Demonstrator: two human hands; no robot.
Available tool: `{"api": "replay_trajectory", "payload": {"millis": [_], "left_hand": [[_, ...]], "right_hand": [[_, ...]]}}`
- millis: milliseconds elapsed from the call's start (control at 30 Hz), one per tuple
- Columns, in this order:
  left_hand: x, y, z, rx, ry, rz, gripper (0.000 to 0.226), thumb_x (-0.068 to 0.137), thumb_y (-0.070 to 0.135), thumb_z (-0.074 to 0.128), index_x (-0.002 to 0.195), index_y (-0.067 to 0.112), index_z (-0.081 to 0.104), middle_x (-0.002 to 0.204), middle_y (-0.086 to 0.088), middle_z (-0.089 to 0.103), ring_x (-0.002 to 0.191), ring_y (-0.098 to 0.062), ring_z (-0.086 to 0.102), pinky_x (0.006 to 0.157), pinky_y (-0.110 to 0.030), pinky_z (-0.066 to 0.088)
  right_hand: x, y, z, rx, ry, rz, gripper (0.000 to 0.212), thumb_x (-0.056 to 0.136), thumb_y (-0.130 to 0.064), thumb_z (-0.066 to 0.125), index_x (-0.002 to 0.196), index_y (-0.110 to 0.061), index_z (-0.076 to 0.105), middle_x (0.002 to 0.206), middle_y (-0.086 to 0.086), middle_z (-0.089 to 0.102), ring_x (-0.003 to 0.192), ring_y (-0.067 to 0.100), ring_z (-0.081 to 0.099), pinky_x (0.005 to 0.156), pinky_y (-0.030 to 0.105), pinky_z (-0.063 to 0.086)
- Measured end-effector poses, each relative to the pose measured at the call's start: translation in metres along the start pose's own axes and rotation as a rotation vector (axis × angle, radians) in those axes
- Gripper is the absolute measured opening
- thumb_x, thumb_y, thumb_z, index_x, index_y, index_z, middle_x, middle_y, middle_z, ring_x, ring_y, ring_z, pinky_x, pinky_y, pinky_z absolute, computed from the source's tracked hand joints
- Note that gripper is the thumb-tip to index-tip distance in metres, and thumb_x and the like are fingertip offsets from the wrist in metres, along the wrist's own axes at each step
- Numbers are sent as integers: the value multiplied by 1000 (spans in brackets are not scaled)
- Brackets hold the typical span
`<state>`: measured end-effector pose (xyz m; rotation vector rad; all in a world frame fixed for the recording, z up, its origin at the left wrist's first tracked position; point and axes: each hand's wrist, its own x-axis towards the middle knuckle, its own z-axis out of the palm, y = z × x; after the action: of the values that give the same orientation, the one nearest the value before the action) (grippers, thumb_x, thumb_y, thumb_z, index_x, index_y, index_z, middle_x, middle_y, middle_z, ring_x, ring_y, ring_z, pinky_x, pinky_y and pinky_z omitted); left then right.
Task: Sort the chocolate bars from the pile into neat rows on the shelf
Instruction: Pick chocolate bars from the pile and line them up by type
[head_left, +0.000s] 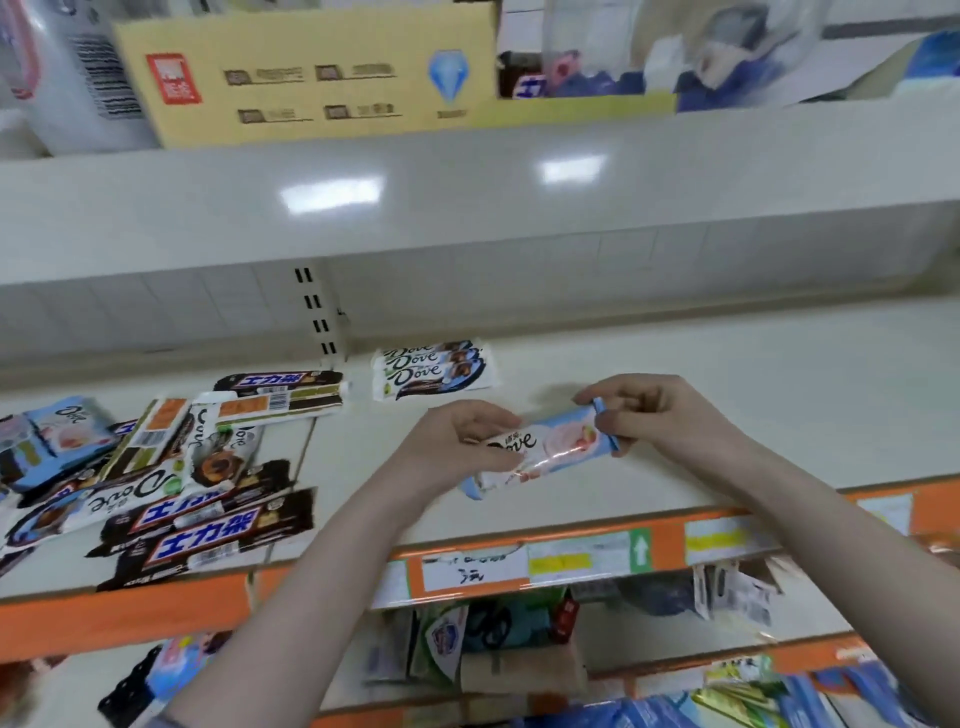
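Observation:
Both hands hold one light blue and pink Dove bar just above the white shelf. My left hand grips its left end, and my right hand pinches its right end. Behind them, a small stack of white and blue Dove bars lies by the shelf's back wall. A jumbled pile of bars covers the shelf's left part: dark Snickers bars, white Dove bars and light blue Dove bars, overlapping at odd angles.
The shelf's front edge is an orange price strip with paper labels. A cardboard box stands on the shelf above. Packaged goods fill the lower shelves. A slotted upright runs up the back wall.

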<state>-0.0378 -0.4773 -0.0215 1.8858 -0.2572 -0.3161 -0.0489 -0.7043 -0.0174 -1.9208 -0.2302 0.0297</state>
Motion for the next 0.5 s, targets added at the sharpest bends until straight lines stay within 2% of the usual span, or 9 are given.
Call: {"api": "replay_trajectory", "payload": {"millis": [33,100,133,200,267,367,500], "left_hand": [[5,5,10,-76,26,-14,26,74,-1,72,89,20,68,91,5,68,71,3,62,59,-10,48],[16,13,32,-159,91,-38,23,75,-3,71,85,17,70,82,3,68,62,-3,60,52,-13,44],[22,16,43,-189,120,-49,21,72,-2,73,82,17,71,80,0,69,65,-9,60,56,-18,44],[32,21,64,-258,149,-78,20,63,5,76,78,19,74,82,-6,70,75,-20,61,69,-28,45],[40,24,79,-321,162,-108,22,62,4,75,80,16,74,82,-7,70,72,-20,64,69,-26,49],[48,25,94,-402,163,-130,20,74,-8,67,82,10,70,76,-7,70,62,-14,66,60,-20,54],[54,27,101,-439,161,-126,21,77,-9,63,80,10,69,74,-6,69,62,-15,66,62,-23,55]], "right_hand": [[-2,7,-15,-39,5,-6,26,81,12,55,100,-1,66,72,11,61,59,7,56,56,15,48],[-5,21,-43,-185,4,-53,27,79,6,61,93,-15,68,80,0,66,72,9,59,68,18,47],[-6,27,-56,-263,1,-98,26,78,0,65,91,-22,68,85,-2,66,78,10,60,73,18,45],[-7,36,-77,-441,-10,-247,24,75,-12,73,97,-20,69,95,0,67,87,10,60,77,14,42],[-3,43,-91,-651,-15,-422,35,70,-26,76,102,-12,68,99,5,68,92,13,58,82,19,44],[2,48,-103,-801,-46,-567,41,64,-34,72,98,-11,70,93,6,71,87,17,58,77,32,50],[12,57,-105,-955,-124,-645,43,65,-36,70,102,-15,68,87,3,70,75,23,64,67,31,53]]}}
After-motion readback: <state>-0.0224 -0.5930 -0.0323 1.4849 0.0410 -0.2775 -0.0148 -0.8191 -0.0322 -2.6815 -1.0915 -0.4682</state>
